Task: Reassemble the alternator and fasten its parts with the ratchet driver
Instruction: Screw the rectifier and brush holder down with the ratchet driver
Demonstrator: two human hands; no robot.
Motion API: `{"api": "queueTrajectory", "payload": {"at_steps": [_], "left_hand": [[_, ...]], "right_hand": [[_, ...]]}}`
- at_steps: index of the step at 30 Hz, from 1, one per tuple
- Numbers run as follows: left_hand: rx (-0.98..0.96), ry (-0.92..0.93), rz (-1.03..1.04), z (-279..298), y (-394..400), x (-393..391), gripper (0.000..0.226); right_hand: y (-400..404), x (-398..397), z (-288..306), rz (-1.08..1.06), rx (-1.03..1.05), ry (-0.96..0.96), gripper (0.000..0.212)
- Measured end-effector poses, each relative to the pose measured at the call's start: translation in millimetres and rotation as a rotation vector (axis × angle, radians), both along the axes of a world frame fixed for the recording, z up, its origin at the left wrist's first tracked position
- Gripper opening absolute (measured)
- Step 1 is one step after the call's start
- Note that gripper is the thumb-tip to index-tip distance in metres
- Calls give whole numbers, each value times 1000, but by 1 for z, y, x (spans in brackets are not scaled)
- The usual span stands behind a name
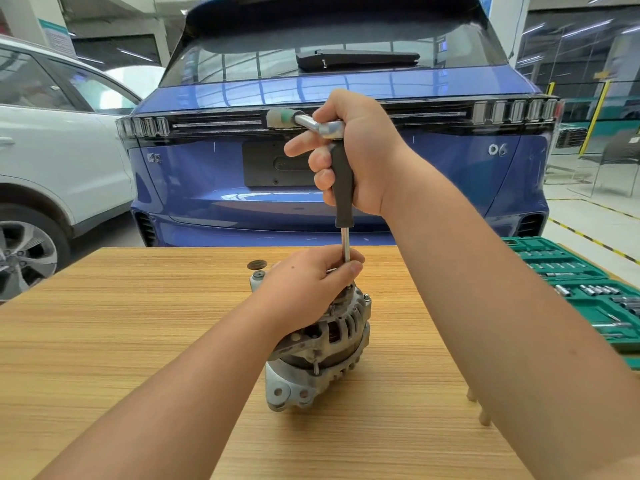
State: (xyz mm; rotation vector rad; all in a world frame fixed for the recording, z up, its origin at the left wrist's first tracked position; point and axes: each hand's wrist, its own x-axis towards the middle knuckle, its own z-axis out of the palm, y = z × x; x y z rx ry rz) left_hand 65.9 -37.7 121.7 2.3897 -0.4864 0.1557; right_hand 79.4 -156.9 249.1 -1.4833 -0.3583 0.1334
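One grey metal alternator (320, 344) stands on the table (121, 323), near the middle toward its far edge. Its top is hidden under the left hand (304, 287), which pinches the driver shaft. The raised right hand (356, 154) grips the ratchet driver (341, 181) upright.

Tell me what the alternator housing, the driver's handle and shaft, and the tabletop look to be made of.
Alternator housing: probably cast aluminium, going by its dull grey, slightly grimy surface and moulded fins. Driver handle: matte black, likely plastic or rubber. Driver shaft: bright, mirror-like metal, probably chromed steel. Tabletop: pale wood grain in very even stripes, so possibly laminate, not solid wood.
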Motion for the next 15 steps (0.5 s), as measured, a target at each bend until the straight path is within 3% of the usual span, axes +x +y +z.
{"api": "queueTrajectory", "payload": {"at_steps": [5,10,15], "left_hand": [[1,-4,2,-1,0,0,23],[-1,7,1,0,-1,0,23],[-6,5,-1,0,0,0,23]], "right_hand": [[1,2,-1,-7,120,-22,48],[0,1,-9,-35,368,5,24],[-5,2,-27,47,679,-82,32]]}}
